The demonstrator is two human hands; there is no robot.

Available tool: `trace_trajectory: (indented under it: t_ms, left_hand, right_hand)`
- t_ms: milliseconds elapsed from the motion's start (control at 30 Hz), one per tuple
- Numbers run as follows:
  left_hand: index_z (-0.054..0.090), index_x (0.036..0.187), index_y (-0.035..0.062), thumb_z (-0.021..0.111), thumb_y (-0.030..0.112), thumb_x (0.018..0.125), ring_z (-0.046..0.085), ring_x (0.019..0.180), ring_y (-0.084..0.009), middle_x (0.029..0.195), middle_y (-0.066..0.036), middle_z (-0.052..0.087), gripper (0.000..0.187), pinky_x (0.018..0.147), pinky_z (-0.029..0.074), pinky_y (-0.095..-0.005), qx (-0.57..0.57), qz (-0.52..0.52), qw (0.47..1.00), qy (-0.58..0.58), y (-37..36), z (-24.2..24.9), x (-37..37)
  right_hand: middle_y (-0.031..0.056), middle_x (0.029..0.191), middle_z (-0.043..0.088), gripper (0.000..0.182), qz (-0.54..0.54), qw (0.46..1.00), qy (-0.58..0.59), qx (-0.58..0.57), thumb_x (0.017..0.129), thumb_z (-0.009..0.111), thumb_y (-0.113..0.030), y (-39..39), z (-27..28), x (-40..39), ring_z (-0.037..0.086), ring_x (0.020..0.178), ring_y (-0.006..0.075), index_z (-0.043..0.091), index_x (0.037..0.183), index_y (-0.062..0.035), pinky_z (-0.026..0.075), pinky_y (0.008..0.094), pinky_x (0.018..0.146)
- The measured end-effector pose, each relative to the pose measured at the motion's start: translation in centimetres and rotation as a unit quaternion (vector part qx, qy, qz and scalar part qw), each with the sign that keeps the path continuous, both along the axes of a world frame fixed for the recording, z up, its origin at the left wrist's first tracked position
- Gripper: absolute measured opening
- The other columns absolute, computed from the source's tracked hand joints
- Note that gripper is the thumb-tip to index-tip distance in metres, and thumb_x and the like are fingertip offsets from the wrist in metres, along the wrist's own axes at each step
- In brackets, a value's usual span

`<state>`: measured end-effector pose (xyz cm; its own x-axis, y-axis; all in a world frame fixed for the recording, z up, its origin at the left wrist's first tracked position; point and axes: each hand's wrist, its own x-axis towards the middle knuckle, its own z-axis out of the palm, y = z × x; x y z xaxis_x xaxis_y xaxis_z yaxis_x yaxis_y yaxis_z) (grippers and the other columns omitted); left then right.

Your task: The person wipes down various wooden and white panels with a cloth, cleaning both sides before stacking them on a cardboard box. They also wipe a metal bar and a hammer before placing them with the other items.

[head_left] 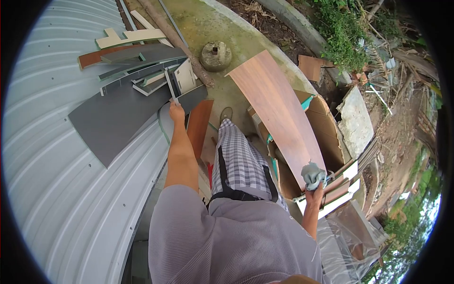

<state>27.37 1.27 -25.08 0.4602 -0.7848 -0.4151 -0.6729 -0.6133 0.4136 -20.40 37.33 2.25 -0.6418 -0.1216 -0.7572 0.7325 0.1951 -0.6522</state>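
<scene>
My left hand [177, 112] is closed around the lower end of a narrow grey strip of board [171, 86]. That strip leans against a heap of board offcuts, beside a cream panel piece [185, 76]. Beneath and to the left of the heap lies a large dark grey board [113, 118]. On the other side, my right hand [314, 193] grips a crumpled grey cloth [313, 175]. The cloth is over the near end of a long wood-grain board [279, 109], which rests across an open cardboard box [324, 125]. The fingers under the cloth are partly hidden.
Corrugated metal sheeting [61, 156] spans the left side. A round concrete block [215, 57] stands on the mossy floor ahead, near a long pole [189, 57]. Reddish-brown board [198, 125] leans by my legs. White-edged planks [338, 189], clear plastic sheet [345, 232] and a stone slab [355, 123] lie right.
</scene>
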Motion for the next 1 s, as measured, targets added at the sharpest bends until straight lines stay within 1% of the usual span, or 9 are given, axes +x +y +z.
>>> trace_trajectory:
  t_ms: [133,233,400,567,633,733,900,967,1000]
  left_hand:
    - [0.056,0.105,0.0016,0.053,0.013,0.077,0.058,0.092,-0.0362,0.096,-0.021,0.061,0.030,0.081,0.044,-0.0421,-0.002,0.042,0.996,-0.078,-1.8,0.4,2.3]
    - [0.059,0.102,0.0021,0.051,0.012,0.075,0.058,0.092,-0.0362,0.097,-0.021,0.061,0.030,0.082,0.045,-0.0419,0.045,-0.032,0.994,-0.090,-2.2,-0.3,4.6]
    - [0.060,0.102,0.0013,0.053,0.013,0.074,0.057,0.096,-0.0347,0.098,-0.021,0.060,0.032,0.085,0.044,-0.0382,0.013,0.000,0.999,-0.040,-1.0,0.2,4.8]
    - [0.058,0.105,0.0006,0.059,0.022,0.075,0.055,0.099,-0.0328,0.104,-0.019,0.059,0.037,0.087,0.041,-0.0364,0.028,-0.087,0.994,0.054,0.4,2.9,0.6]
    - [0.055,0.107,-0.0019,0.060,0.017,0.077,0.061,0.079,-0.0251,0.100,-0.017,0.059,0.036,0.067,0.049,-0.0317,0.070,-0.075,0.980,0.168,0.5,3.1,-1.3]
    - [0.052,0.108,-0.0023,0.059,0.013,0.078,0.059,0.058,-0.0158,0.088,-0.012,0.060,0.035,0.044,0.042,-0.0243,0.155,-0.120,0.948,0.251,0.0,5.7,-4.7]
    - [0.048,0.114,0.0038,0.056,0.019,0.083,0.061,0.065,-0.0179,0.087,-0.008,0.059,0.035,0.053,0.046,-0.0290,0.278,-0.230,0.902,0.237,-1.3,8.8,-8.4]
    - [0.047,0.114,0.0062,0.054,0.023,0.084,0.062,0.068,-0.0201,0.091,-0.008,0.059,0.035,0.059,0.047,-0.0340,0.299,-0.254,0.894,0.214,-2.6,9.2,-9.7]
    - [0.047,0.114,0.0062,0.054,0.023,0.084,0.062,0.068,-0.0201,0.091,-0.008,0.059,0.035,0.059,0.047,-0.0340,0.297,-0.278,0.889,0.209,-3.4,9.4,-10.5]
  right_hand:
    - [0.0096,0.122,0.046,0.040,0.025,0.999,-0.020,-0.018,0.090,0.045,-0.025,-0.5,-1.2,-0.3,0.048,0.110,0.0254,0.039,0.125,-0.0074,0.045,0.0393,0.087]
    - [0.0103,0.123,0.045,0.040,0.018,0.999,-0.043,-0.023,0.090,0.045,-0.025,-2.0,-1.4,0.6,0.048,0.110,0.0260,0.038,0.125,-0.0061,0.044,0.0404,0.088]
    - [0.0105,0.119,0.048,0.042,0.016,0.998,-0.060,-0.004,0.090,0.046,-0.028,-3.1,-1.2,1.8,0.051,0.106,0.0263,0.039,0.124,-0.0035,0.047,0.0400,0.084]
    - [0.0134,0.115,0.051,0.040,0.047,0.997,-0.062,-0.002,0.091,0.045,-0.026,-0.3,-2.8,1.6,0.053,0.103,0.0271,0.040,0.121,0.0004,0.046,0.0412,0.086]
    - [0.0150,0.116,0.050,0.039,0.001,0.999,-0.032,-0.014,0.091,0.043,-0.022,1.9,-4.7,1.6,0.052,0.104,0.0283,0.039,0.121,0.0026,0.045,0.0424,0.088]
    - [0.0124,0.110,0.053,0.035,-0.056,0.998,0.005,0.009,0.089,0.044,-0.018,2.9,-4.3,2.8,0.056,0.096,0.0258,0.042,0.119,0.0001,0.048,0.0412,0.082]
    - [0.0124,0.107,0.053,0.038,-0.206,0.977,0.052,0.020,0.085,0.048,-0.021,9.0,-6.7,5.7,0.056,0.091,0.0265,0.042,0.119,-0.0055,0.048,0.0460,0.073]
    - [0.0062,0.093,0.056,0.028,-0.262,0.960,0.076,0.058,0.085,0.049,-0.023,10.4,-5.7,7.0,0.057,0.076,0.0178,0.049,0.107,-0.0050,0.049,0.0328,0.060]
    - [0.0062,0.093,0.056,0.028,-0.286,0.954,0.076,0.052,0.085,0.049,-0.023,11.8,-6.0,7.6,0.057,0.076,0.0178,0.049,0.107,-0.0050,0.049,0.0328,0.060]
